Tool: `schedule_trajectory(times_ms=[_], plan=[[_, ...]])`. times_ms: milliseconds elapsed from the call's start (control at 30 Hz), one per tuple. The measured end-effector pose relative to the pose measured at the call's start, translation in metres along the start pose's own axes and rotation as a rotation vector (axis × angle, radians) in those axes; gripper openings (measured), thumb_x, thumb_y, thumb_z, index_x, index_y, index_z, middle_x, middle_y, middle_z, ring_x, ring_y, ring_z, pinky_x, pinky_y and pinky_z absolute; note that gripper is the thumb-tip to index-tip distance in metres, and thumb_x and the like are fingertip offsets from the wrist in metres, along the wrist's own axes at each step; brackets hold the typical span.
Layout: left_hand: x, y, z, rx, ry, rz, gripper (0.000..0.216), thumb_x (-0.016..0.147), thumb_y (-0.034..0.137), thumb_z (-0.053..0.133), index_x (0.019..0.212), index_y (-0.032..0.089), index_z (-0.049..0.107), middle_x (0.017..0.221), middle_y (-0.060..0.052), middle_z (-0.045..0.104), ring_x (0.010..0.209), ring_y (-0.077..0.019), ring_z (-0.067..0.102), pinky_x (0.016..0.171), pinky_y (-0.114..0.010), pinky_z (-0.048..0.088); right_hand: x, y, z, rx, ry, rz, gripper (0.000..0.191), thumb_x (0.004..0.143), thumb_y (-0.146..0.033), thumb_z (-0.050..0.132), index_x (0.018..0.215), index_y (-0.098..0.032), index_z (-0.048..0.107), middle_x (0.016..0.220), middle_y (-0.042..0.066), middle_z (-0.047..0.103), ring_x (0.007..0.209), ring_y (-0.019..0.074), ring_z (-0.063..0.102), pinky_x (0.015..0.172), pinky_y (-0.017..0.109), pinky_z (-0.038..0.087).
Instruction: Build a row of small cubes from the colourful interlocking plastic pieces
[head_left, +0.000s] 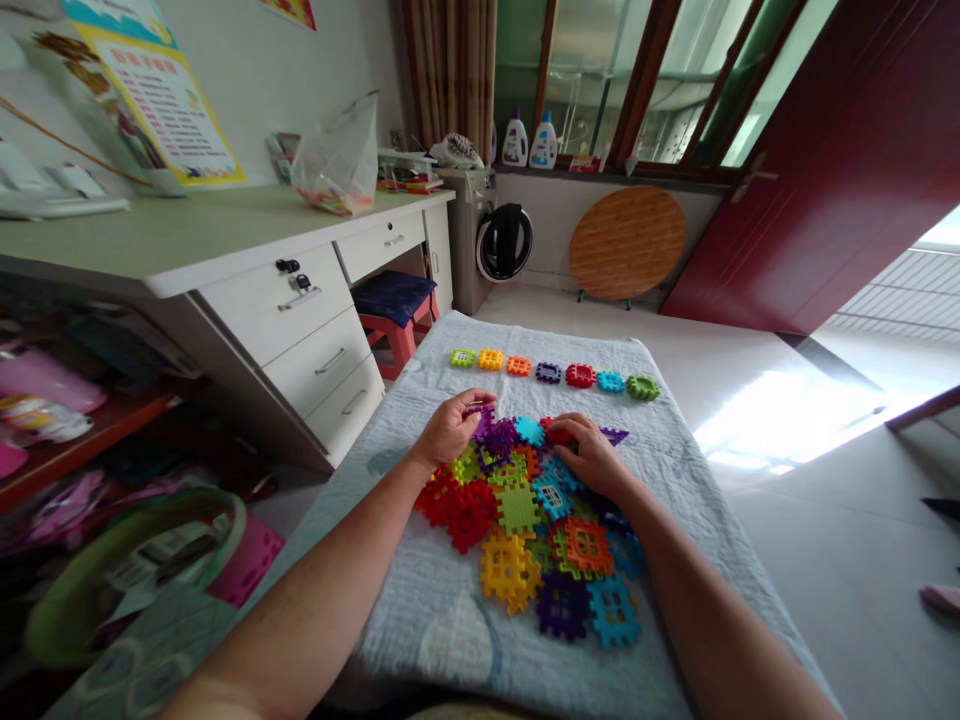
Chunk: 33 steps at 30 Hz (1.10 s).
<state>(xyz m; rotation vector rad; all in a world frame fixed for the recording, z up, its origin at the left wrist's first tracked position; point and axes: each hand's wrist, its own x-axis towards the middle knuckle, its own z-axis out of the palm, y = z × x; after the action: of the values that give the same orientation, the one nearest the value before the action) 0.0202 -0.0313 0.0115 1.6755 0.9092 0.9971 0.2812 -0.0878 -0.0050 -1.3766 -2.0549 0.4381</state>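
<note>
My left hand (450, 427) is closed, thumb and fingers pinching a purple interlocking plastic block (481, 418) at the far left of a pile. At the pile's far right, my right hand (589, 452) has its fingers bent over a red interlocking block (553, 432), partly hidden beneath them. Between both hands lie a light blue block (529, 431) and a dark purple one (500, 436). Toward me the heap goes on with red blocks (469, 512), a green block (517, 510), yellow blocks (508, 570) and an orange block (586, 545). A purple triangular piece (615, 436) lies just beyond my right hand.
Beyond the pile, several blocks form a row, from a light green one (463, 358) to a darker green one (643, 388). A pale blue cloth (442, 625) covers the table. A white desk (300, 300) and stool (397, 298) stand left; a washing machine (469, 230) is behind.
</note>
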Motion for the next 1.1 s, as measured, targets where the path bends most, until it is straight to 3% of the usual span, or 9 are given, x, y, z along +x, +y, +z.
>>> schedule_trajectory(times_ms=[167, 333, 467, 567, 767, 933, 1100], plan=[[-0.001, 0.001, -0.001, 0.102, 0.055, 0.078, 0.030, 0.084, 0.020, 0.048, 0.111, 0.016, 0.061, 0.113, -0.009, 0.067, 0.108, -0.0193, 0.062, 0.099, -0.037, 0.047, 0.000, 0.001, 0.001, 0.002, 0.000, -0.002, 0.027, 0.078, -0.013, 0.057, 0.102, -0.022, 0.065, 0.108, 0.007, 0.060, 0.105, 0.0226, 0.056, 0.097, 0.043, 0.041], [-0.004, 0.006, 0.003, 0.274, -0.119, 0.107, 0.037, 0.085, 0.016, 0.046, 0.120, 0.019, 0.057, 0.123, -0.008, 0.063, 0.114, -0.0185, 0.059, 0.102, -0.036, 0.045, 0.000, 0.001, 0.001, -0.005, 0.008, -0.006, 0.028, 0.078, -0.013, 0.057, 0.103, -0.023, 0.065, 0.107, 0.007, 0.061, 0.104, 0.0229, 0.056, 0.097, 0.044, 0.042], [-0.009, 0.012, 0.006, 0.372, -0.189, 0.111, 0.049, 0.081, 0.018, 0.054, 0.130, 0.021, 0.049, 0.123, -0.009, 0.063, 0.117, -0.0194, 0.058, 0.104, -0.037, 0.044, 0.000, 0.000, 0.001, -0.010, 0.008, -0.004, 0.028, 0.078, -0.013, 0.056, 0.103, -0.023, 0.065, 0.106, 0.007, 0.060, 0.104, 0.0230, 0.056, 0.098, 0.045, 0.041], [-0.010, 0.014, 0.010, 0.386, -0.196, 0.130, 0.056, 0.080, 0.027, 0.061, 0.134, 0.021, 0.045, 0.127, -0.011, 0.061, 0.119, -0.0216, 0.057, 0.104, -0.038, 0.042, 0.000, 0.000, 0.001, -0.017, 0.007, -0.004, 0.028, 0.078, -0.014, 0.056, 0.103, -0.023, 0.064, 0.107, 0.006, 0.060, 0.104, 0.0229, 0.056, 0.098, 0.045, 0.041], [-0.007, 0.016, 0.018, 0.631, -0.190, 0.116, 0.065, 0.072, 0.035, 0.069, 0.131, 0.022, 0.049, 0.129, -0.011, 0.059, 0.120, -0.0276, 0.055, 0.105, -0.043, 0.040, -0.001, 0.001, 0.002, -0.021, 0.009, 0.001, 0.029, 0.078, -0.013, 0.056, 0.104, -0.022, 0.064, 0.108, 0.007, 0.060, 0.105, 0.0231, 0.055, 0.098, 0.044, 0.041], [-0.009, 0.020, 0.019, 0.525, -0.260, 0.113, 0.060, 0.072, 0.025, 0.065, 0.131, 0.024, 0.051, 0.119, -0.006, 0.064, 0.104, -0.0214, 0.062, 0.092, -0.033, 0.047, -0.001, 0.000, 0.002, -0.018, 0.016, 0.000, 0.029, 0.078, -0.013, 0.056, 0.104, -0.022, 0.065, 0.108, 0.007, 0.060, 0.105, 0.0232, 0.055, 0.098, 0.044, 0.041], [-0.011, 0.022, 0.021, 0.288, -0.225, 0.154, 0.045, 0.079, 0.020, 0.056, 0.124, 0.022, 0.058, 0.094, -0.003, 0.066, 0.084, -0.0145, 0.061, 0.081, -0.028, 0.048, 0.000, 0.000, 0.002, -0.021, 0.015, 0.011, 0.029, 0.079, -0.014, 0.056, 0.105, -0.023, 0.065, 0.108, 0.007, 0.060, 0.105, 0.0234, 0.055, 0.098, 0.044, 0.041]])
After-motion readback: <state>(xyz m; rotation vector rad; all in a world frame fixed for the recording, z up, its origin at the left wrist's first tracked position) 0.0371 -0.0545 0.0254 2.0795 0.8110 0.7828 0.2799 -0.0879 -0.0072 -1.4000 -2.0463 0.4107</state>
